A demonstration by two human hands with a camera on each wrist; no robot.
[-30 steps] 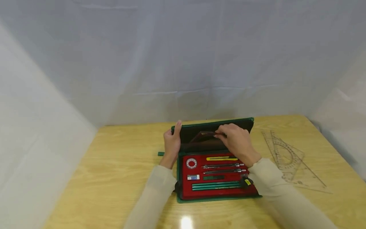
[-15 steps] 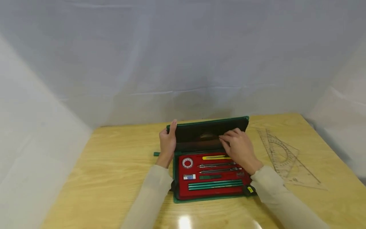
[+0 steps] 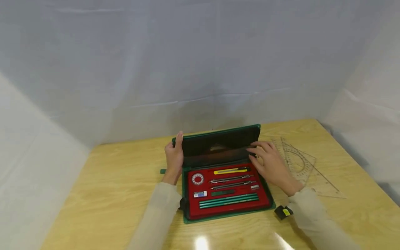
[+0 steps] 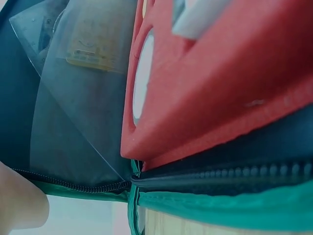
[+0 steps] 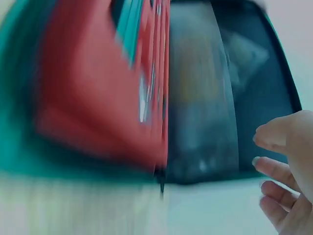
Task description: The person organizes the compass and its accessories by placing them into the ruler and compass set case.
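A green zip case (image 3: 229,211) stands open on the table, with its lid (image 3: 243,133) propped up. My left hand (image 3: 174,158) grips the lid's left edge, thumb up; its other fingers are mostly hidden behind. My right hand (image 3: 272,165) is beside the lid's right end, fingers spread, holding nothing. In the right wrist view its fingertips are near the lid's inside; contact is unclear. A clear pocket (image 4: 73,112) lines the lid, with a transparent set square (image 4: 29,36) sticking out. Green pencils (image 3: 229,200), compasses (image 3: 231,178), a yellow cutter (image 3: 231,170) and an eraser (image 3: 200,194) lie in the red tray (image 3: 225,210).
A clear set square (image 3: 326,184) and another clear piece with a protractor (image 3: 295,161) lie on the table (image 3: 93,201) right of the case. A white round disc (image 3: 198,179) sits in the tray. White cloth (image 3: 187,69) hangs behind the table.
My right hand has come away from the lid pocket, moving right and down, and its pinching fingers have spread. My left hand still holds the lid. The whole view has shifted.
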